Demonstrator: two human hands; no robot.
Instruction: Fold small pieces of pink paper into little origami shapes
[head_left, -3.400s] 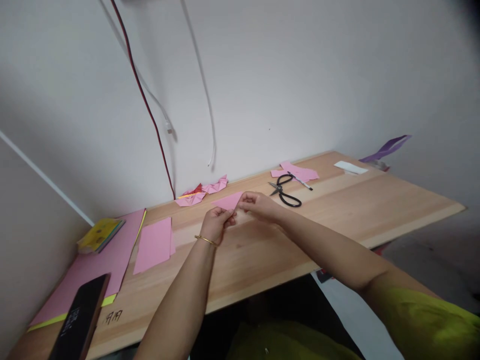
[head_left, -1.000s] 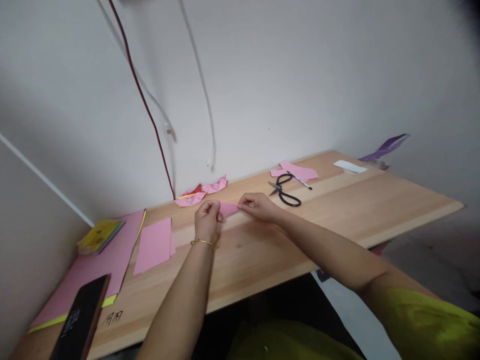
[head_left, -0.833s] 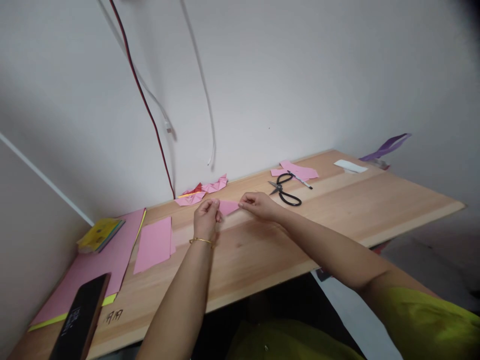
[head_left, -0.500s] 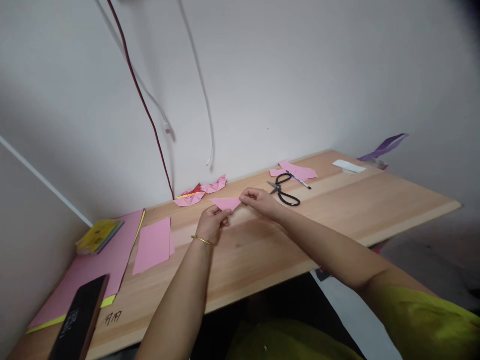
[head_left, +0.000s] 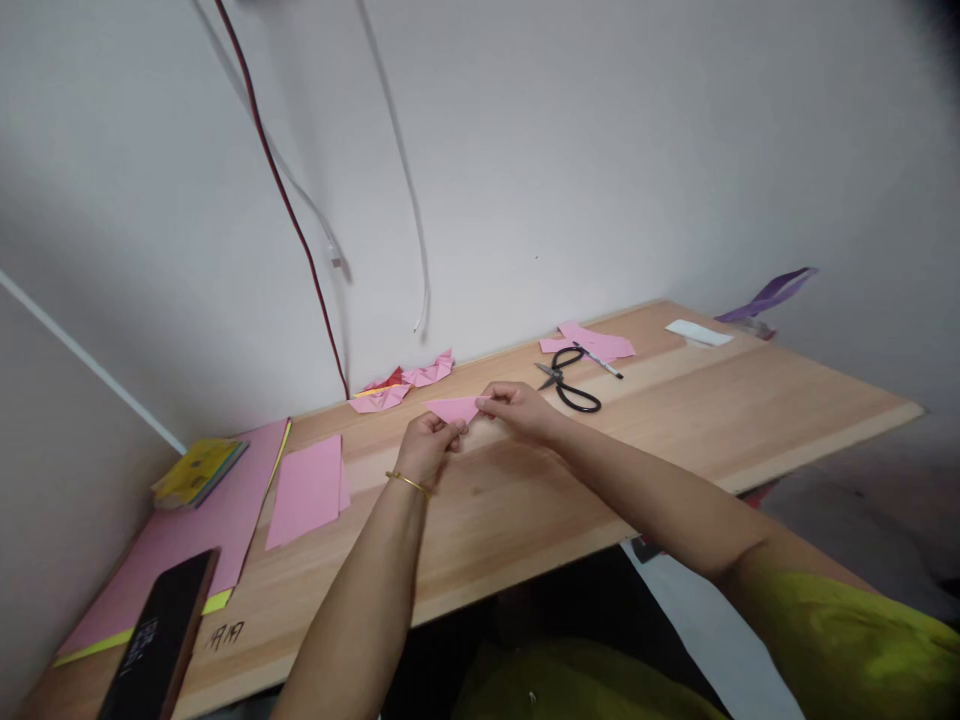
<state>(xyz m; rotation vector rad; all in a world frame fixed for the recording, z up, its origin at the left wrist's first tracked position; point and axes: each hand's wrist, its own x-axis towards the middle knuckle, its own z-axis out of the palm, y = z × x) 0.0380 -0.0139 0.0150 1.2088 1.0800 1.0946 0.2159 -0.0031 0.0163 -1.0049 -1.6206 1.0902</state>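
Observation:
Between my two hands, above the wooden table, is a folded pink paper (head_left: 455, 408) shaped like a triangle. My left hand (head_left: 427, 442) pinches its lower edge between thumb and fingers; a gold bangle (head_left: 407, 483) circles that wrist. At the paper's right corner, my right hand (head_left: 516, 408) is closed on it with thumb and forefinger. Behind the paper, against the wall, lie several folded pink paper pieces (head_left: 381, 398) with some red and yellow among them.
Black-handled scissors (head_left: 559, 378), a pen (head_left: 600, 362) and pink scraps (head_left: 611, 346) lie right of my hands. Cut pink sheets (head_left: 306, 490), larger pink paper (head_left: 187, 540), a yellow packet (head_left: 196, 472) and a phone (head_left: 159, 640) are on the left. A white strip (head_left: 697, 332) rests far right.
My right hand has shifted slightly down and left along the folded paper's right corner. My left hand keeps its pinch, nearly in place. Everything else on the table is unmoved.

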